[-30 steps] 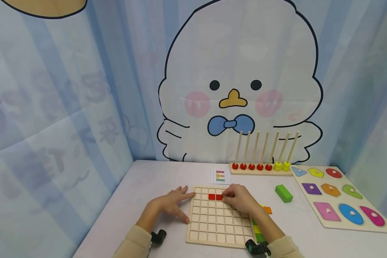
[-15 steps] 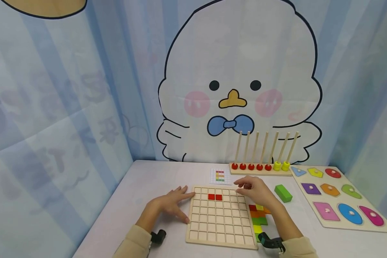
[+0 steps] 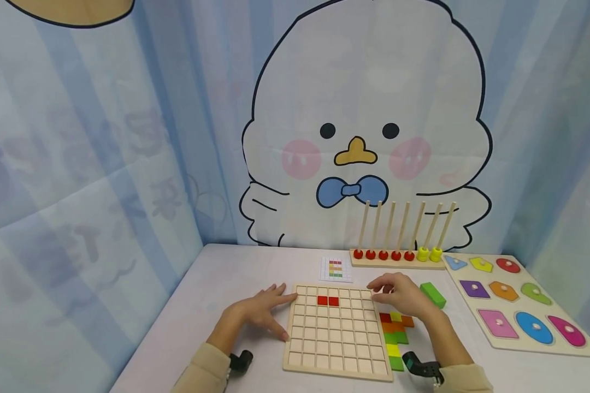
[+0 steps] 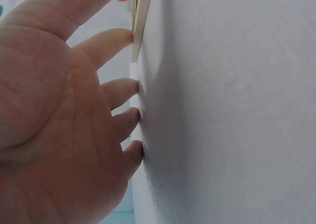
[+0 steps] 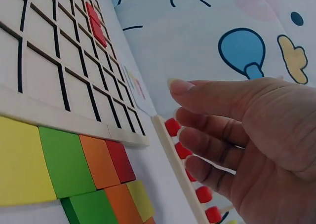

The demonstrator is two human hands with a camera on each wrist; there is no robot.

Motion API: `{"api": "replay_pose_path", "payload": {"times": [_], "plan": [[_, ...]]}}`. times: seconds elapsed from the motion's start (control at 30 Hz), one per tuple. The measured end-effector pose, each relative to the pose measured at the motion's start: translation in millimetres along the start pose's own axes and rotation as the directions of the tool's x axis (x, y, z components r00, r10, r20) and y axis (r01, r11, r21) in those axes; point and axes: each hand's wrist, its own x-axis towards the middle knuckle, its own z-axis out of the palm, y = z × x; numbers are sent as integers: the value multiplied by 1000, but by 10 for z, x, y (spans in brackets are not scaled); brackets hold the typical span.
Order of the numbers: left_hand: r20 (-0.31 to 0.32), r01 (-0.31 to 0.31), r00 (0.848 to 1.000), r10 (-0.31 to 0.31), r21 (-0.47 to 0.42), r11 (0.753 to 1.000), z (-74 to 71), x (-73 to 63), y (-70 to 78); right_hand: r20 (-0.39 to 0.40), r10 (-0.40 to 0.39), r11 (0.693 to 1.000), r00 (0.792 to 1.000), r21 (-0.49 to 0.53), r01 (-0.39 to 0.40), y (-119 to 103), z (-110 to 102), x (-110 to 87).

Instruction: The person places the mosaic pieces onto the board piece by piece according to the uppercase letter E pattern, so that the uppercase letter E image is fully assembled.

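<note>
A wooden grid board lies on the table, two red square tiles side by side in its second row from the back. My left hand spreads its fingers along the board's left side; in the left wrist view the index fingertip touches the rim and other fingertips rest on the tabletop. At the far right corner hovers my right hand, holding nothing, with the thumb extended and fingers loosely bent in the right wrist view. Red, orange, green and yellow blocks sit against the board's right edge.
Behind the board lies a small pattern card. A peg rack with red and yellow beads stands at the back. Right of my right hand are a green block and a knobbed shape puzzle. A printed curtain closes off the back.
My right hand has let go of the right red tile and moved right, off the grid to its far right corner. The left hand has stayed in place.
</note>
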Motion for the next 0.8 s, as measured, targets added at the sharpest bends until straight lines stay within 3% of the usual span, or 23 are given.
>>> {"api": "replay_pose_path", "payload": {"times": [0.27, 0.8], "plan": [[-8, -6, 1000, 6, 10, 1000, 4, -6, 17, 8, 33, 998, 999, -50, -32, 103, -47, -47], [-6, -1, 1000, 2, 16, 1000, 4, 5, 24, 137, 104, 994, 985, -50, -98, 188, -60, -99]]}}
